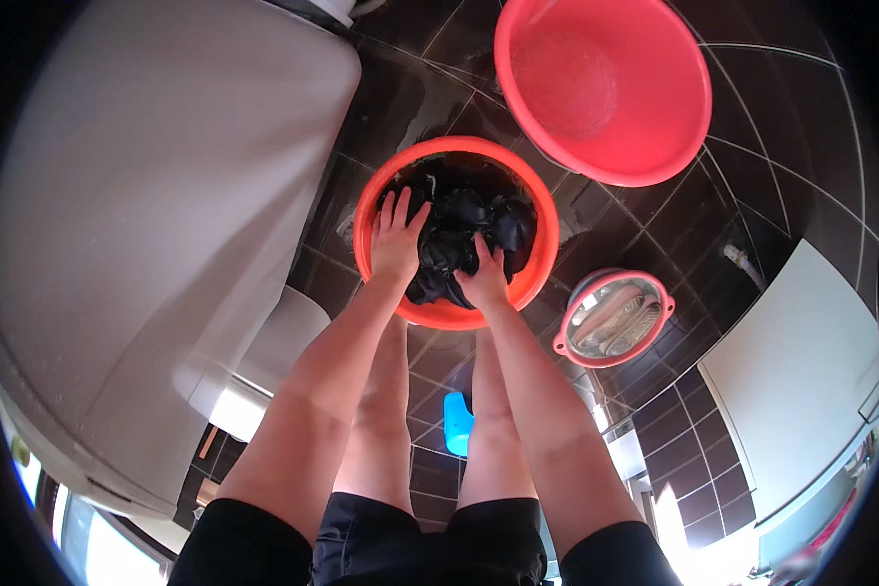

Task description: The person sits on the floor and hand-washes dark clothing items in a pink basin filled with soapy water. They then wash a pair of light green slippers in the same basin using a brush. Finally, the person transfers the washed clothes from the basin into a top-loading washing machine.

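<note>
A round orange-red basin (547, 234) stands on the floor in front of my legs. It holds dark water and wet black clothing (449, 249), bunched up with rounded bulges; what kind of garment it is cannot be told. At the basin's left side my left hand (397, 239) rests on the clothing, fingers spread. My right hand (486, 278) reaches over the near right rim, its fingers bent into the black cloth and their tips partly hidden.
A larger pink-red basin (645, 117) with a wet bottom is at the far right. Right of me, a small pink-rimmed basin (563, 344) contains shoes (615, 322). A blue plastic item (457, 425) lies between my legs. A big pale appliance (186, 176) fills the left, above dark tiles (674, 244).
</note>
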